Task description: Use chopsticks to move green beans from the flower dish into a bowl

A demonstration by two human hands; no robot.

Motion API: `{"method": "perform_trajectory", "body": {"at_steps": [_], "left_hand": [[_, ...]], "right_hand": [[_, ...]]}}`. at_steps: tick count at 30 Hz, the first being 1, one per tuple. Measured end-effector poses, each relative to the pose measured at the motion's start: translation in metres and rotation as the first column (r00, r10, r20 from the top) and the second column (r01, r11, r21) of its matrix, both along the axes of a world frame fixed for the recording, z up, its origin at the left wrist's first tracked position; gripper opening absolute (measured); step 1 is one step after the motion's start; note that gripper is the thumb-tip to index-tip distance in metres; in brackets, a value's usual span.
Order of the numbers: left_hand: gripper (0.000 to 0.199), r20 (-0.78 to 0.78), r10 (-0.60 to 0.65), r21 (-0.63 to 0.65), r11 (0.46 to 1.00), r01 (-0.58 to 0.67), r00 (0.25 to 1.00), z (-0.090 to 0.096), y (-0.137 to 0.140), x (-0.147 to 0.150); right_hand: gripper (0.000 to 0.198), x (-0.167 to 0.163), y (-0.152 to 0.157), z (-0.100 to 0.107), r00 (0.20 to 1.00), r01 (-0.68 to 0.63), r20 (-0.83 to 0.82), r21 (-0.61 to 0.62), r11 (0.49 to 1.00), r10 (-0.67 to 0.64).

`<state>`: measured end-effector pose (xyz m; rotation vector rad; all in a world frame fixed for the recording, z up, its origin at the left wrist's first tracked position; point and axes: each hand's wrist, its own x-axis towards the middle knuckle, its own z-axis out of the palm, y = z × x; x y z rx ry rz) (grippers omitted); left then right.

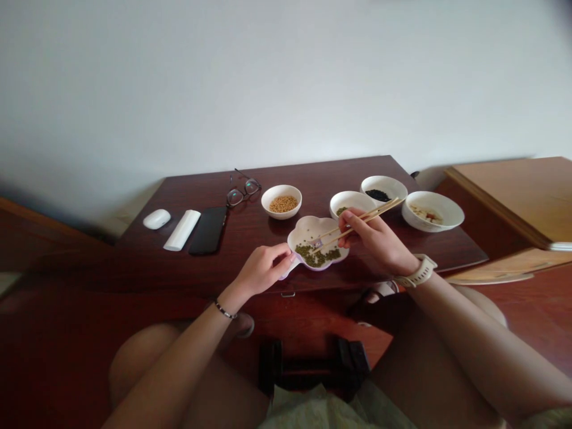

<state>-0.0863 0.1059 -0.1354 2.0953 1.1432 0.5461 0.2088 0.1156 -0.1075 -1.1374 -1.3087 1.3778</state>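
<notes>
My left hand (264, 268) is closed on the short handle of a flower-shaped dish (308, 226), white with a lilac edge, at the front of the table. Small green beans (328, 257) lie in it, mostly along the near side. In my right hand (370, 235) is a pair of wooden chopsticks (386, 207), their tips down inside the dish among the beans. Just behind that hand stands a white bowl (346, 196) with some green beans, partly hidden by my fingers.
A bowl of tan beans (283, 204) stands behind the dish. At right are a bowl with dark contents (378, 194) and a larger bowl with pale pieces (426, 214). Glasses (243, 192), a black phone (208, 230), a white case (182, 230) and a white rounded object (157, 219) lie left.
</notes>
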Motion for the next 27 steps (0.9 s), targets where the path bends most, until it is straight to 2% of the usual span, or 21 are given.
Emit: {"method": "perform_trajectory", "body": {"at_steps": [8, 9, 11, 12, 14, 15, 17, 18, 19, 22, 27], "left_hand": [[0.041, -0.011, 0.051, -0.023, 0.998, -0.051, 0.999, 0.001, -0.004, 0.003], [0.043, -0.009, 0.086, -0.015, 0.996, -0.086, 0.996, 0.002, -0.002, 0.000], [0.045, -0.029, 0.232, 0.050, 0.972, -0.230, 0.972, 0.006, 0.008, -0.012], [0.043, -0.053, 0.348, 0.127, 0.932, -0.339, 0.936, 0.009, 0.016, -0.023], [0.037, -0.130, 0.603, 0.371, 0.766, -0.526, 0.787, 0.012, 0.035, -0.051], [0.040, -0.176, 0.698, 0.481, 0.676, -0.558, 0.694, 0.013, 0.045, -0.066], [0.058, -0.303, 0.806, 0.585, 0.578, -0.569, 0.508, 0.010, 0.064, -0.095], [0.063, -0.370, 0.825, 0.578, 0.565, -0.589, 0.428, 0.007, 0.073, -0.107], [0.066, -0.427, 0.818, 0.556, 0.574, -0.601, 0.386, 0.004, 0.079, -0.116], [0.073, -0.483, 0.798, 0.524, 0.594, -0.611, 0.361, -0.006, 0.092, -0.124], [0.074, -0.452, 0.828, 0.551, 0.552, -0.625, 0.333, -0.010, 0.095, -0.112]], "right_hand": [[0.051, -0.017, 0.011, -0.006, 0.994, -0.021, 0.104, 0.014, 1.000, 0.020], [0.051, -0.017, 0.011, -0.007, 0.994, -0.019, 0.111, 0.023, 1.000, 0.017], [0.051, -0.017, 0.011, -0.008, 0.993, -0.016, 0.117, 0.038, 0.999, 0.012], [0.051, -0.017, 0.011, -0.008, 0.993, -0.015, 0.118, 0.044, 0.999, 0.010], [0.050, -0.015, 0.010, -0.008, 0.992, -0.016, 0.123, 0.051, 0.999, 0.010], [0.050, -0.015, 0.009, -0.007, 0.992, -0.017, 0.128, 0.054, 0.998, 0.010], [0.050, -0.013, 0.008, -0.007, 0.990, -0.024, 0.138, 0.057, 0.998, 0.016], [0.050, -0.012, 0.008, -0.007, 0.990, -0.027, 0.140, 0.056, 0.998, 0.019], [0.050, -0.012, 0.008, -0.007, 0.990, -0.027, 0.139, 0.056, 0.998, 0.019], [0.050, -0.011, 0.007, -0.009, 0.992, -0.027, 0.125, 0.064, 0.998, 0.019], [0.050, -0.011, 0.009, -0.011, 0.993, -0.032, 0.111, 0.068, 0.997, 0.025]]}}
